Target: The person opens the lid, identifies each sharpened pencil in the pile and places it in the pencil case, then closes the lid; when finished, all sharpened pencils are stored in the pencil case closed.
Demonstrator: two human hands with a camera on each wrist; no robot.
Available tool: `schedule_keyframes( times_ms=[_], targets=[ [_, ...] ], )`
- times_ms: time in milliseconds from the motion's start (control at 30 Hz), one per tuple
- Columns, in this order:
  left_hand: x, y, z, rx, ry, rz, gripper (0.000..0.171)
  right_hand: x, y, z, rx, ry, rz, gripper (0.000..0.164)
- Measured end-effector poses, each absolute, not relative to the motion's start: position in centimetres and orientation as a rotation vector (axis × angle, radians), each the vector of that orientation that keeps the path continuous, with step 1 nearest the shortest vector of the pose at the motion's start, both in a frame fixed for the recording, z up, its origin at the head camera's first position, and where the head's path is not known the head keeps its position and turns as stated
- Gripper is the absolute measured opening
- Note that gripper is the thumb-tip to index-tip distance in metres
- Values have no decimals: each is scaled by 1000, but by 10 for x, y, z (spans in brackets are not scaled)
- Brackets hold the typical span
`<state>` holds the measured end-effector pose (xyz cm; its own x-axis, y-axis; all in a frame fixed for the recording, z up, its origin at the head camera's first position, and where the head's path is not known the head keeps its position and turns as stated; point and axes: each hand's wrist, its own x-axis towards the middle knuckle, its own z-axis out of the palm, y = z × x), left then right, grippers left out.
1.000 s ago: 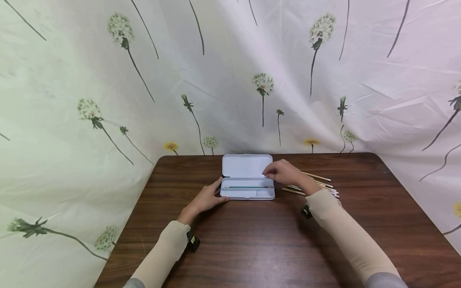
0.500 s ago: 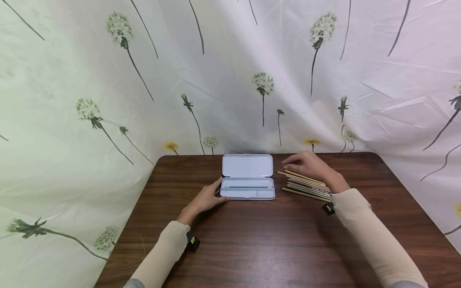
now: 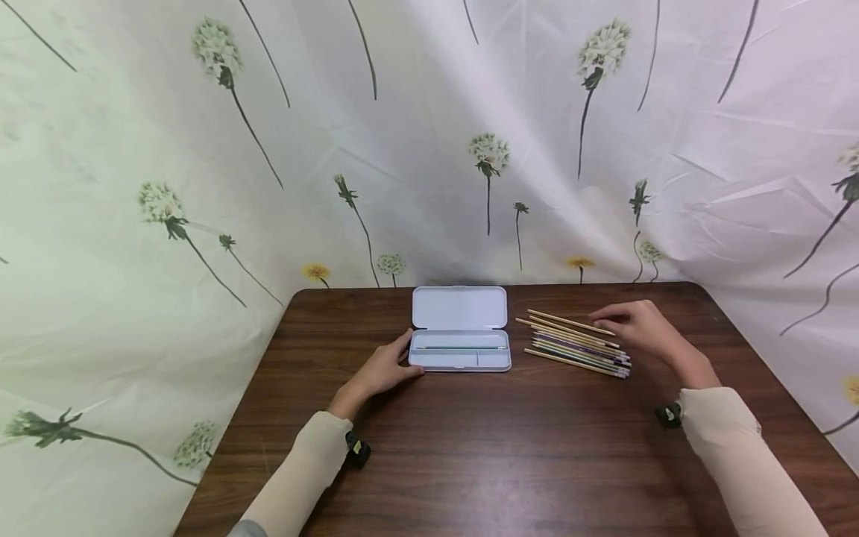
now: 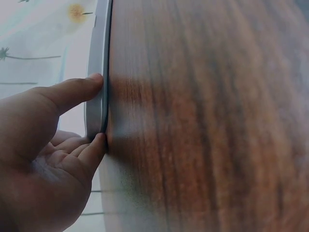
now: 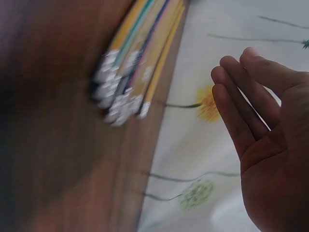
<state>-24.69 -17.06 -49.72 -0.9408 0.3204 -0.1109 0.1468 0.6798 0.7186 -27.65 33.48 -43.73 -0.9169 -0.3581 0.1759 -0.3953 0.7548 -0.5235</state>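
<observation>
A white pencil case (image 3: 443,361) lies with its lid (image 3: 459,307) folded back; one green pencil (image 3: 461,347) rests in its rear compartment. My left hand (image 3: 379,369) holds the case's left end, thumb at the front edge and fingers round the corner. The left wrist view shows the thumb and fingertips against the case's side (image 4: 98,53). To the right of the case, several pencils (image 3: 577,349) lie in a loose bundle, white erasers (image 5: 120,94) toward the right. Beside that end hovers my right hand (image 3: 634,326), fingers extended, nothing in it.
The brown wooden table (image 3: 496,447) ends at the back against a white cloth (image 3: 429,186) printed with dandelions, which also hangs along the left and right sides.
My right hand has moved from over the case's right end across the pencils to their eraser end, uncovering the bundle. My left hand stays on the case.
</observation>
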Motion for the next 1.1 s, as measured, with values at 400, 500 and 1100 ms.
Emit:
schedule_keyframes(
  times_ms=[400,500,1100],
  targets=[
    [-246,-171,-495,388,2674,1104,89,-259,364,-473,504,-2902,860,13],
    [-247,-171,-495,386,2675,1106,89,-259,368,-479,542,-2887,792,11],
    [-249,-171,-497,388,2665,1117,88,-262,374,-496,642,-2890,653,20]
  ],
)
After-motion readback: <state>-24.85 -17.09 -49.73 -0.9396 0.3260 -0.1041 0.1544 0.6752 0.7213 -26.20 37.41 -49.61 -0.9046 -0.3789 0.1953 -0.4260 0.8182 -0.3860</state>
